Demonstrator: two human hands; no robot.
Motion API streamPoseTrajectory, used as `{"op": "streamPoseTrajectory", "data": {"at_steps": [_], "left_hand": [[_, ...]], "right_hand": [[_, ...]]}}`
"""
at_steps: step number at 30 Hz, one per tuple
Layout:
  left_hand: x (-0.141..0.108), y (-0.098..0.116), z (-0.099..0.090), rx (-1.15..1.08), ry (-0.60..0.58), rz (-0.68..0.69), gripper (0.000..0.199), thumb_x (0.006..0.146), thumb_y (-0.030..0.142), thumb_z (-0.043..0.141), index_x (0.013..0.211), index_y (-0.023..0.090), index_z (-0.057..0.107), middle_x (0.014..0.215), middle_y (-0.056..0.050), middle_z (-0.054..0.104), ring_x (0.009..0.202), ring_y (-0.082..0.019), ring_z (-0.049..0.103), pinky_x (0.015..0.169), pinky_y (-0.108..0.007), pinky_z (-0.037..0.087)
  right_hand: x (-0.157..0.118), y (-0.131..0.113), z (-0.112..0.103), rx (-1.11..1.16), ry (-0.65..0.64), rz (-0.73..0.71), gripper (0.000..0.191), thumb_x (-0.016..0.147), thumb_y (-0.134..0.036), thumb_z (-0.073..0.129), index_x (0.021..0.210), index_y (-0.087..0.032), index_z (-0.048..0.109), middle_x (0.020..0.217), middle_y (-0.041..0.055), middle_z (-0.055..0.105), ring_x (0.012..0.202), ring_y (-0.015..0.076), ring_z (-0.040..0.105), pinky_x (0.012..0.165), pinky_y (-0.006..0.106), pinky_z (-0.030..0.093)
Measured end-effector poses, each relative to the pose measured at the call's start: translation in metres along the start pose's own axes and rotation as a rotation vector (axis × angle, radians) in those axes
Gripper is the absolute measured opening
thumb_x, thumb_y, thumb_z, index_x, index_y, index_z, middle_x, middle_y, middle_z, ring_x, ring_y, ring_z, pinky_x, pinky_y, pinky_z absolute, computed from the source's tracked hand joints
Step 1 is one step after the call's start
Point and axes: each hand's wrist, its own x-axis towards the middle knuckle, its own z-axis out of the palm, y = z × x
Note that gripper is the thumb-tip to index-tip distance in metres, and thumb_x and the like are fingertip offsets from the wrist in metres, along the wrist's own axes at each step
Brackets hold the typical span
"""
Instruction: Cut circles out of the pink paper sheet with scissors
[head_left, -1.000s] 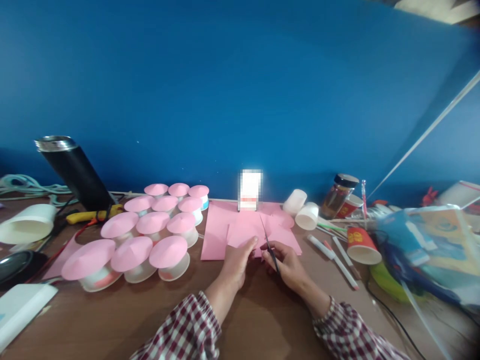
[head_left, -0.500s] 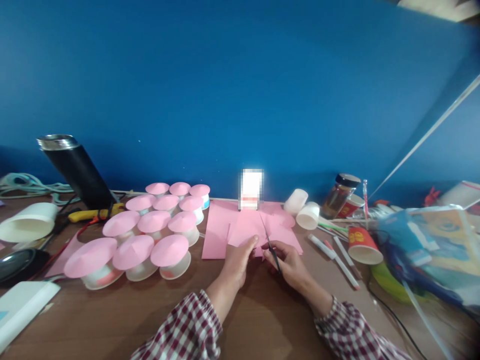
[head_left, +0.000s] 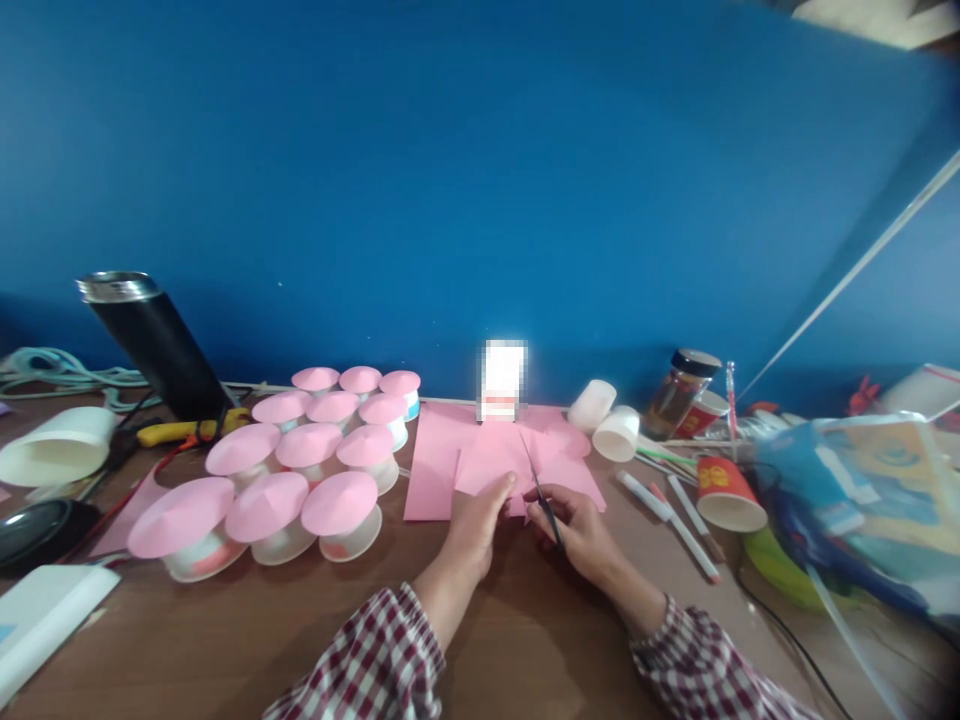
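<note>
In the head view, my left hand (head_left: pixel 480 520) pinches the near edge of a piece of pink paper (head_left: pixel 491 460), thumb on top. My right hand (head_left: pixel 574 525) is closed round dark-handled scissors (head_left: pixel 546 503), whose blades point away from me along the right side of that piece. More pink sheets (head_left: pixel 431 455) lie flat beneath both hands. A rounded pink cut-out (head_left: pixel 568 438) rests on them at the right. To the left stand several upturned paper cups topped with shallow pink paper cones (head_left: pixel 341 503).
White cups (head_left: pixel 616 433), markers (head_left: pixel 694 543), a lidded jar (head_left: pixel 681 390) and a red cup (head_left: pixel 729 492) are on the right. A plastic bag (head_left: pixel 862 500) lies beyond them. At left are a black flask (head_left: pixel 161 345), yellow-handled pliers (head_left: pixel 172 432) and a white cup (head_left: pixel 60 447). A blue wall (head_left: pixel 480 200) closes the back.
</note>
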Motion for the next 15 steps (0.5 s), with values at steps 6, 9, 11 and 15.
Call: {"op": "streamPoseTrajectory", "data": {"at_steps": [6,9,11,15], "left_hand": [[-0.0028,0.0049,0.0032,0.023,0.088,0.051,0.029,0.057,0.035,0.077,0.058,0.015,0.055,0.054,0.003,0.050,0.054,-0.011,0.047,0.055,-0.026,0.038],[-0.0024,0.0055,0.0038,0.044,0.119,0.065,0.030,0.057,0.033,0.078,0.056,0.015,0.055,0.052,0.002,0.051,0.053,-0.012,0.048,0.053,-0.026,0.039],[-0.0012,0.0044,0.0031,0.059,0.096,0.071,0.031,0.058,0.035,0.077,0.054,0.014,0.055,0.051,0.001,0.052,0.052,-0.011,0.048,0.053,-0.026,0.039],[0.0003,0.0013,0.0010,0.084,0.048,0.104,0.032,0.060,0.038,0.075,0.052,0.014,0.056,0.049,0.001,0.050,0.049,-0.010,0.046,0.050,-0.025,0.038]], "right_hand": [[0.0010,0.0039,0.0000,0.006,-0.001,0.003,0.034,0.081,-0.044,0.062,0.093,-0.012,0.060,0.055,-0.0019,0.054,0.045,0.0095,0.048,0.043,0.020,0.037],[0.0020,0.0064,0.0003,0.034,-0.003,0.001,0.034,0.081,-0.044,0.062,0.093,-0.012,0.060,0.056,-0.0018,0.054,0.046,0.0098,0.048,0.043,0.020,0.038],[0.0025,0.0076,0.0003,0.045,-0.005,-0.005,0.033,0.081,-0.044,0.062,0.093,-0.012,0.060,0.056,-0.0021,0.053,0.047,0.0099,0.048,0.044,0.021,0.039],[0.0024,0.0081,-0.0004,0.058,-0.019,-0.019,0.034,0.081,-0.044,0.062,0.094,-0.013,0.059,0.058,-0.0019,0.054,0.048,0.0099,0.049,0.045,0.021,0.041]]}}
